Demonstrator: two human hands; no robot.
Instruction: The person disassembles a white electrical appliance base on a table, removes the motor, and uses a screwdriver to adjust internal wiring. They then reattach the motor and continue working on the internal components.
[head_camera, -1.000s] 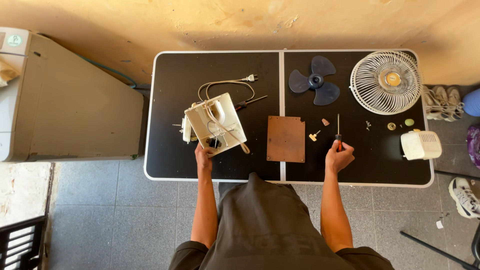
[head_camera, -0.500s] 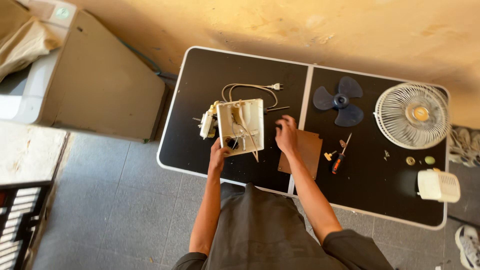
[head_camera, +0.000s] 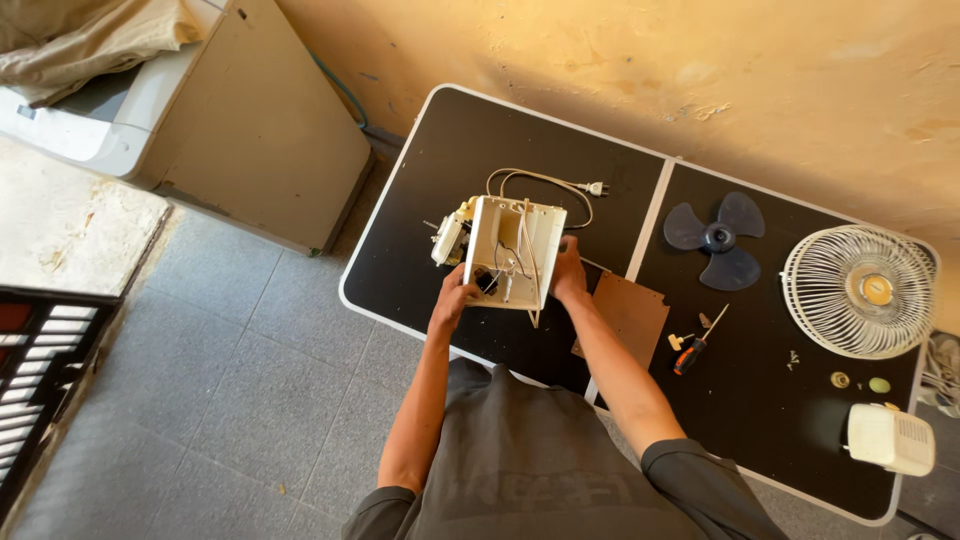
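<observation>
both hands grip white fan housing (head_camera: 512, 250) on black desk (head_camera: 420, 180), near left half. left hand (head_camera: 452, 300) fingers clamp lower edge, right hand (head_camera: 568, 278) fingers clamp right side. advice: support both sides, keep loose wires and cord (head_camera: 545, 182) unsnagged. screwdriver (head_camera: 698, 342) lies apart.

Matt black table (head_camera: 470, 140), white plastic housing (head_camera: 515, 250)

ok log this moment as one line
left hand: on fan housing | right hand: on housing's right edge | screwdriver: lying on table | fan blade: loose
</observation>
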